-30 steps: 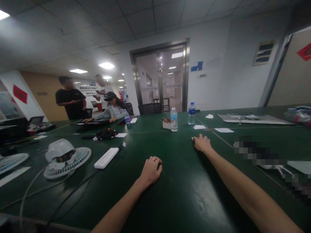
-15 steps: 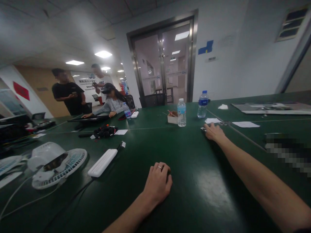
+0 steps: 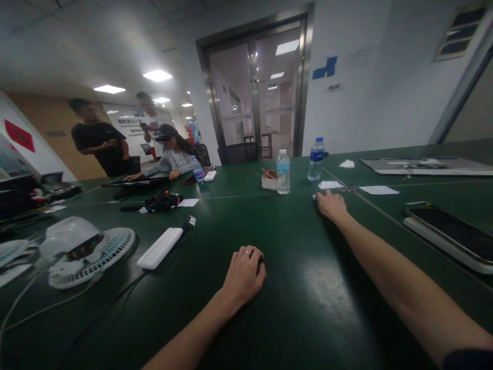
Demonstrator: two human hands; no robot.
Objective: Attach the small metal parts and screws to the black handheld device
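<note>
My left hand (image 3: 244,275) rests knuckles-up on the dark green table (image 3: 292,298), a ring on one finger. Its fingers are curled under, and what they cover is hidden. My right hand (image 3: 332,204) is stretched far forward and lies flat on the table with the fingers apart. Its fingertips are at a small pale object I cannot make out, next to a white paper slip (image 3: 329,184). Two water bottles (image 3: 283,172) (image 3: 315,159) and a small open box (image 3: 268,180) stand just beyond that hand.
A white desk fan (image 3: 87,249) and a white oblong device (image 3: 159,248) with a cable lie at left. A dark-screened phone (image 3: 450,234) lies at right. A black bundle (image 3: 162,201) sits further back. One person sits (image 3: 169,156) and two stand (image 3: 98,141) at the far left end.
The view has dropped and swung slightly, so the hands sit a little differently in frame. Both hands stay resting on the table in the same poses.
</note>
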